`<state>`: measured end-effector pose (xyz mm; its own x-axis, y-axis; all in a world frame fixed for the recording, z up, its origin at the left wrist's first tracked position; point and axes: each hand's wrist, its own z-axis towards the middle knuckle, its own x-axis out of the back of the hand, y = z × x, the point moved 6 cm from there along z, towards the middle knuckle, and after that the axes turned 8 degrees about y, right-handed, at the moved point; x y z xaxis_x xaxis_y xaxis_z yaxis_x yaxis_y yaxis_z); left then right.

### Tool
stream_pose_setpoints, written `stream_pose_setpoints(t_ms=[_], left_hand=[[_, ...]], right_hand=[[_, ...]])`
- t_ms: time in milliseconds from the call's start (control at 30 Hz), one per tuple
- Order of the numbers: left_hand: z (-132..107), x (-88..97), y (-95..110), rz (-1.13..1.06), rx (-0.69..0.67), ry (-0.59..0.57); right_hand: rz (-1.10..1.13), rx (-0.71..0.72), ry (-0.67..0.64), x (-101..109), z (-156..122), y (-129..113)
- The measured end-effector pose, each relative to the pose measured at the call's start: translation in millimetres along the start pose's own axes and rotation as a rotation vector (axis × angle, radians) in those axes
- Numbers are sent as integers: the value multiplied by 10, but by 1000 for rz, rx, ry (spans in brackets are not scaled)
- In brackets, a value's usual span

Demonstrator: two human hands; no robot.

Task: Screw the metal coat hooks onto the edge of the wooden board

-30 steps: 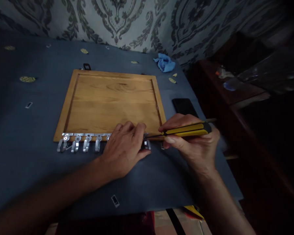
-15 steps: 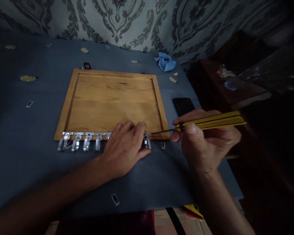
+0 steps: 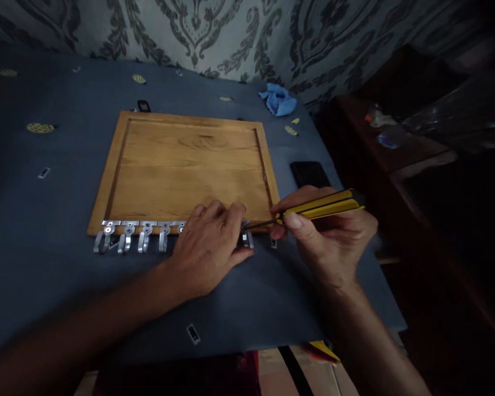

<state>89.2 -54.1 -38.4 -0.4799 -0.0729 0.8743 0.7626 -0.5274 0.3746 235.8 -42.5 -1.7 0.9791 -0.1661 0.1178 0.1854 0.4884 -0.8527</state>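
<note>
A wooden framed board [image 3: 190, 176] lies on the table, with a metal hook rail [image 3: 147, 226] along its near edge. My left hand [image 3: 210, 242] is closed over the right part of the rail, fingers on the board's edge and thumb by the last hook [image 3: 248, 240]. It hides several hooks. In my right hand [image 3: 330, 242] is a screwdriver [image 3: 322, 208] with a yellow and black handle. Its shaft slants left, and the tip meets the rail's right end near my left fingers; the exact contact point is too small to make out.
A dark cloth with pineapple prints covers the table [image 3: 66, 181]. Right of the board lies a black flat object [image 3: 310, 174]; behind that is a crumpled blue cloth [image 3: 278, 100]. A dark hanger loop [image 3: 143, 105] pokes out behind the board. Patterned fabric [image 3: 198, 33] hangs at the back.
My right hand has moved left with the screwdriver, bringing its tip closer to the last hook. My left hand keeps its place on the rail. The view has shifted slightly.
</note>
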Motion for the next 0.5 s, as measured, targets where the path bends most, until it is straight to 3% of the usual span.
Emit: stream_pose_setpoints(t_ms=[500], left_hand=[[13, -2, 7, -5, 2, -27]], right_hand=[[-31, -56, -73, 28, 51, -12]])
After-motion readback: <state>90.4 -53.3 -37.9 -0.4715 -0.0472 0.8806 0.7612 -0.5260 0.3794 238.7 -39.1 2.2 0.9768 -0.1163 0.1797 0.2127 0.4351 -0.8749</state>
